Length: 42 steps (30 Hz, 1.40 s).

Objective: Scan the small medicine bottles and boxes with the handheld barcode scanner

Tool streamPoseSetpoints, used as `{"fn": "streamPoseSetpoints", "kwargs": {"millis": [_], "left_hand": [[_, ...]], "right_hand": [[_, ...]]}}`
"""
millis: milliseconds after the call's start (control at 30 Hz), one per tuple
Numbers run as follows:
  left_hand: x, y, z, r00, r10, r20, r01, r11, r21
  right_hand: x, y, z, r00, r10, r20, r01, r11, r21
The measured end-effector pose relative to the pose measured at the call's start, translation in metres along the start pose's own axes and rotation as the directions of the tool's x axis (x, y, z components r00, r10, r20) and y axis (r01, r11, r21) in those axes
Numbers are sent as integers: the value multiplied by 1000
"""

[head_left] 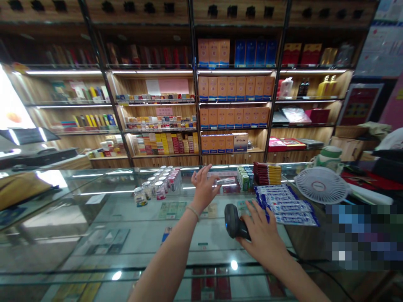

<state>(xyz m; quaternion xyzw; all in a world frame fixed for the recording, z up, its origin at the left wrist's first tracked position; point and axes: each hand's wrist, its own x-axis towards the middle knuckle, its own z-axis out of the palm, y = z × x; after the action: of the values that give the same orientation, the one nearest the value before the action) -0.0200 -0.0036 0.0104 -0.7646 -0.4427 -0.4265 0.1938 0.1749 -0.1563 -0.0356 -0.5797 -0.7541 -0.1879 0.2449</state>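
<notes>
My left hand (204, 186) reaches out over the glass counter (141, 235), its fingers apart and slightly curled. Just to its right lies a clear cylindrical container (227, 181); whether the thumb touches it I cannot tell. My right hand (262, 230) has its fingers spread beside a black handheld barcode scanner (232, 220). The scanner's handle runs in between thumb and forefinger, and its end is hidden by the hand. Blue-and-white packets (286, 203) lie in a stack just past the right fingertips.
Small tubs (159, 188) stand in rows at the left. Green cans (244, 179), red-and-gold packs (267, 173) and a white fan (321, 184) line the right. A black cable (327, 274) trails near my right forearm. Shelves of boxes (236, 87) fill the back.
</notes>
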Motion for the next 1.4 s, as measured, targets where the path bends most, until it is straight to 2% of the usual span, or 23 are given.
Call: {"fn": "streamPoseSetpoints", "kwargs": {"millis": [167, 333, 700, 933, 1200, 1400], "left_hand": [[-1, 0, 1, 1000, -2, 3, 2, 1000, 12], [-3, -4, 5, 1000, -3, -16, 3, 1000, 19], [-1, -2, 2, 1000, -15, -27, 15, 1000, 20], [-1, -2, 3, 998, -26, -64, 25, 1000, -15], [-2, -5, 4, 999, -34, -30, 35, 999, 17], [-1, -5, 5, 999, -36, -22, 36, 999, 13]], "right_hand": [[-1, -1, -3, 999, -10, -32, 11, 999, 30], [-3, 5, -9, 996, -16, -90, 27, 991, 132], [5, 22, -39, 997, 67, -46, -43, 911, 410], [6, 23, -36, 999, 32, 32, -41, 944, 328], [7, 21, -36, 996, 35, -76, -13, 963, 270], [11, 21, -27, 999, -7, -40, 13, 989, 146]]}}
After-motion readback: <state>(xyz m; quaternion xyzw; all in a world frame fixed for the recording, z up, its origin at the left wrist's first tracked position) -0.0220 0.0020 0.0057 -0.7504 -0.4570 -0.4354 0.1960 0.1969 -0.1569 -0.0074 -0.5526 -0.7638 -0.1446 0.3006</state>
